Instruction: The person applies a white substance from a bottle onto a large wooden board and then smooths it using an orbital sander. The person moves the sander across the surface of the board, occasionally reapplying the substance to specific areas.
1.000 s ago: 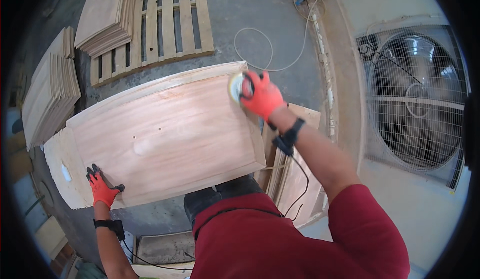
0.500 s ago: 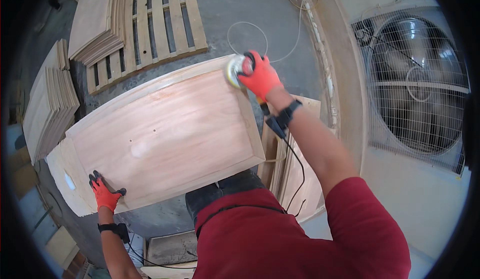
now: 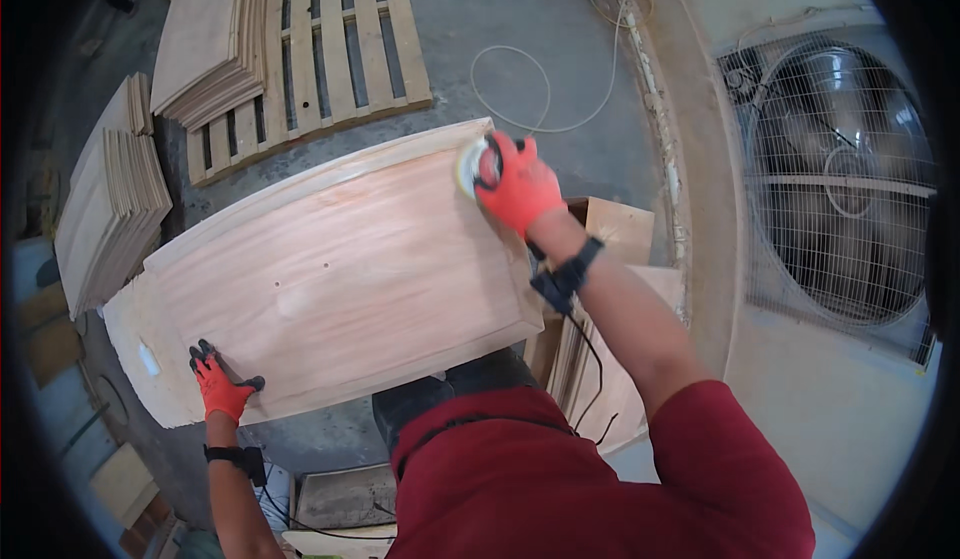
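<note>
A large wooden panel (image 3: 380, 259) with a raised border lies in front of me, on top of a paler board (image 3: 125, 354) that shows at its left end. My right hand (image 3: 522, 184), in a red glove with dark fingertips, is closed round a round handheld sander (image 3: 474, 167). The sander's pad rests near the panel's far right corner; the fingers partly cover its body. My left hand (image 3: 222, 387), gloved alike, lies with fingers spread on the near left part of the panel. A small white object (image 3: 149, 360) sits on the paler board, left of that hand.
Stacked wooden sheets (image 3: 207, 44) rest on a slatted pallet (image 3: 350, 54) at the back left, with another stack (image 3: 115, 209) beside it. A thin hose (image 3: 548, 84) loops over the floor. A caged fan (image 3: 840, 179) is at the right. More boards (image 3: 625, 359) stand below my right arm.
My right hand and the sander have shifted slightly down along the panel's right end. The left hand stays flat on the panel. The whole view has moved a little.
</note>
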Motion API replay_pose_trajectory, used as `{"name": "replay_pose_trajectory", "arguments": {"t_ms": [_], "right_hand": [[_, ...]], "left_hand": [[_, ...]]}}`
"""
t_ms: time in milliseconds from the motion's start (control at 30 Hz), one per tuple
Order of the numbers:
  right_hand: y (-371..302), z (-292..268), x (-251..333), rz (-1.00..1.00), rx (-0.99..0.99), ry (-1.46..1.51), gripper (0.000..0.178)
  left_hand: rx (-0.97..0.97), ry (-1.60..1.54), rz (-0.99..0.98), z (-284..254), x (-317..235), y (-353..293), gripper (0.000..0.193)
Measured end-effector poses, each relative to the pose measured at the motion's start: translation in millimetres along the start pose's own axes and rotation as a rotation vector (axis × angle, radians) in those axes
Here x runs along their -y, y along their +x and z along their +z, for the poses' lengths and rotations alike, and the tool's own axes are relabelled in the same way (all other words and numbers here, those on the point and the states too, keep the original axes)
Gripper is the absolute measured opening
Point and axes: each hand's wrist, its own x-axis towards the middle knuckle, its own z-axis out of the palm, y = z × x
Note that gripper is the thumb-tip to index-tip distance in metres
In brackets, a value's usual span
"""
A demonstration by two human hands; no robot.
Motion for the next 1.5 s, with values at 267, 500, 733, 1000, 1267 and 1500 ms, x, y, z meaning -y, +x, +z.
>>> {"name": "replay_pose_trajectory", "arguments": {"t_ms": [267, 500, 733, 1000, 1267, 1500], "right_hand": [[61.4, 8.5, 54.7, 0.053, -0.009, -0.059, 0.075], [44.1, 45.6, 162.0, -0.027, 0.085, 0.016, 0.062], [28.4, 103.1, 257.1, -0.203, -0.01, 0.068, 0.053], [32.8, 97.5, 244.6, -0.081, -0.042, 0.053, 0.052], [50.2, 42.4, 127.8, 0.272, -0.154, -0.038, 0.067], [62.7, 16.7, 65.7, 0.458, -0.176, -0.083, 0.076]], "left_hand": [[0.08, 0.009, -0.068, -11.4, -9.1, -2.5, 0.13], [0.005, 0.007, -0.031, -5.3, -2.1, -3.9, 0.132], [0.083, 0.03, -0.062, -24.9, -10.5, -8.3, 0.133], [0.019, 0.117, 0.242, -20.6, 44.5, -13.2, 0.131], [0.112, 0.099, 0.229, -3.9, 59.0, -6.1, 0.12], [0.095, 0.105, 0.247, -3.7, 57.8, -3.1, 0.129]]}}
